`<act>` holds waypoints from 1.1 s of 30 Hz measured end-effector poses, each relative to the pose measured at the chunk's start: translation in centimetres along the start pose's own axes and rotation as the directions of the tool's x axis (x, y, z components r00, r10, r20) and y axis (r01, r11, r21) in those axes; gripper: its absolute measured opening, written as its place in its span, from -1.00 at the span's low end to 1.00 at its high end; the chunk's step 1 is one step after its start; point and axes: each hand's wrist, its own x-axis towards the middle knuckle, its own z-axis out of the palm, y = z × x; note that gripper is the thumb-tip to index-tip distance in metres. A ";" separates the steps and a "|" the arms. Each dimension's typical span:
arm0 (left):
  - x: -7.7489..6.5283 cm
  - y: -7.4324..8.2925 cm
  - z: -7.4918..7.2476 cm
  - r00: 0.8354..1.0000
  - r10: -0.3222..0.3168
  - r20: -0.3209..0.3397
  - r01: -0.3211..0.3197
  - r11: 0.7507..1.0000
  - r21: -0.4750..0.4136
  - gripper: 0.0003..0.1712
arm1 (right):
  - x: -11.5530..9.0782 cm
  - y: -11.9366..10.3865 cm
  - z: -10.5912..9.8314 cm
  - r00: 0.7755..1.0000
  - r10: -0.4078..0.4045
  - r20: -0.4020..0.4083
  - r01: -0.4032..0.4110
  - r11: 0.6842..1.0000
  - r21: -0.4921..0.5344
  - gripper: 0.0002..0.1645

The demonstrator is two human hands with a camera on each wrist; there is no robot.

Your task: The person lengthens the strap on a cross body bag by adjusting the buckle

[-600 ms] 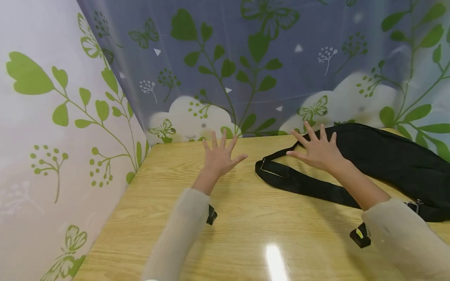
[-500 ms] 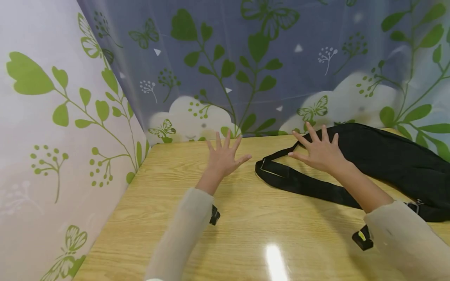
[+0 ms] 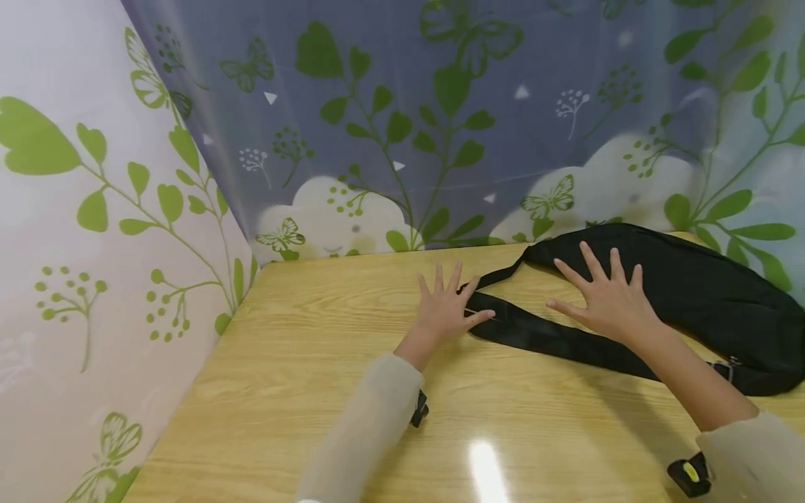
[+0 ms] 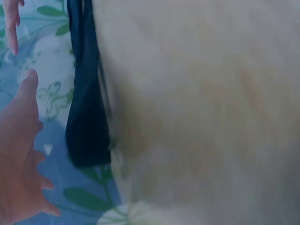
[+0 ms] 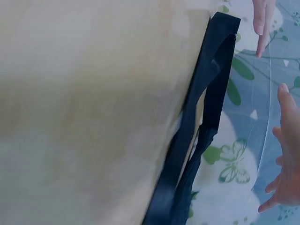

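Observation:
A black sling bag (image 3: 711, 300) lies on the wooden table at the right in the head view, its wide strap (image 3: 560, 341) looped out to the left. My left hand (image 3: 442, 311) is held with fingers spread, in front of the strap's left end in that view. The right hand (image 3: 613, 304), likewise spread, covers part of the bag and strap. Both hands hold nothing. In the left wrist view my left hand (image 4: 18, 150) appears apart from the black strap (image 4: 89, 112). Likewise, the right wrist view has a gap between my right hand (image 5: 288, 150) and the strap (image 5: 218, 93).
The light wooden tabletop (image 3: 302, 391) ends against a blue patterned backdrop (image 3: 377, 84) at the back. A pale curtain (image 3: 113, 279) with green leaves bounds the left side. Black devices (image 3: 690, 475) sit at the sleeves. A bright reflection shows near the front.
Both hands have moved to the right and somewhat lower in the head view, fingers still spread. The left now overlaps the strap's end. The scene has shifted slightly left, while the bag looks undisturbed.

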 end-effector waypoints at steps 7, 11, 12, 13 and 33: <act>0.5 2.0 1.1 1.000 0.022 0.020 -0.022 0.999 -0.028 -0.10 | -3.0 2.7 0.8 0.999 0.049 -0.008 -0.049 0.998 0.025 0.00; 0.8 2.6 1.5 0.998 0.056 0.004 -0.056 0.997 -0.056 -0.12 | -4.7 4.6 1.1 0.996 0.094 0.002 -0.094 0.995 0.027 0.00; 0.9 2.8 1.6 0.998 0.062 0.003 -0.062 0.997 -0.056 -0.13 | -5.1 5.1 1.2 0.994 0.106 0.005 -0.106 0.994 0.027 0.00; 1.0 2.9 1.8 0.998 0.066 0.005 -0.066 0.997 -0.050 -0.13 | -5.4 5.7 1.2 0.993 0.118 0.013 -0.118 0.993 0.026 0.00; 0.6 2.6 4.1 0.996 0.084 -0.002 -0.084 0.996 -0.005 -0.19 | -10.1 13.2 3.8 0.842 0.457 0.285 -0.483 0.876 0.023 0.23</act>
